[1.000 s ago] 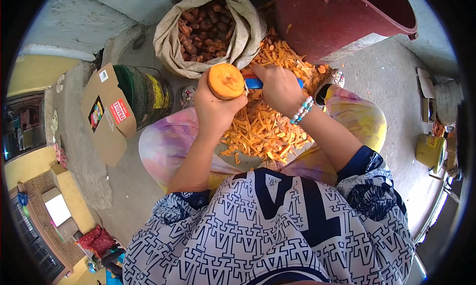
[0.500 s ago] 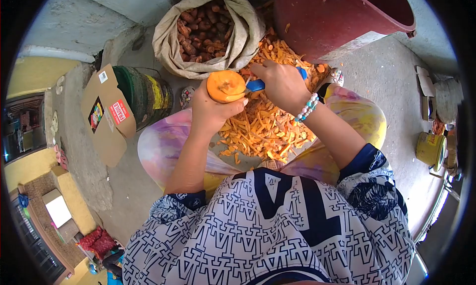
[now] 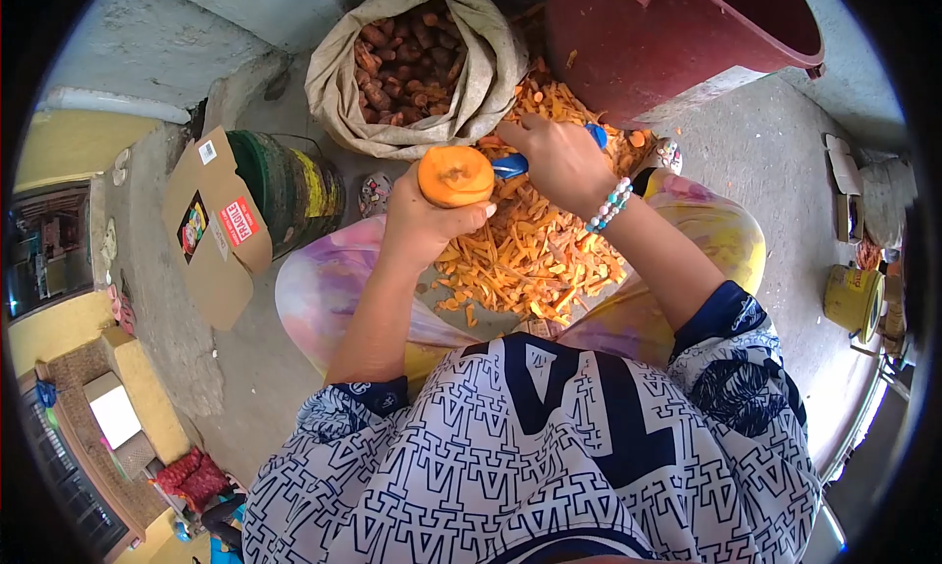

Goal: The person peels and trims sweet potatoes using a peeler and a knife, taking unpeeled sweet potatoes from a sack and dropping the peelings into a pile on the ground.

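A thick orange root piece (image 3: pixel 455 176), its round cut end facing up, is in my left hand (image 3: pixel 420 218), with the fingers wrapped round it. My right hand (image 3: pixel 561 161), with a beaded bracelet at the wrist, grips a blue-handled tool (image 3: pixel 510 165). The tool's blue part lies close to the right side of the root; its blade cannot be made out. Beneath both hands, orange peelings (image 3: pixel 535 255) are heaped on the floor between my legs.
An open sack (image 3: pixel 329 83) of brown roots stands ahead, with a big dark red tub (image 3: pixel 667 49) to its right. On the left are a green bucket (image 3: pixel 285 186) and a cardboard flap (image 3: pixel 211 230). A yellow bucket (image 3: pixel 852 299) stands far right.
The root in my left hand has shifted slightly right and down. My right hand has moved a little, and the blue tool has changed its angle.
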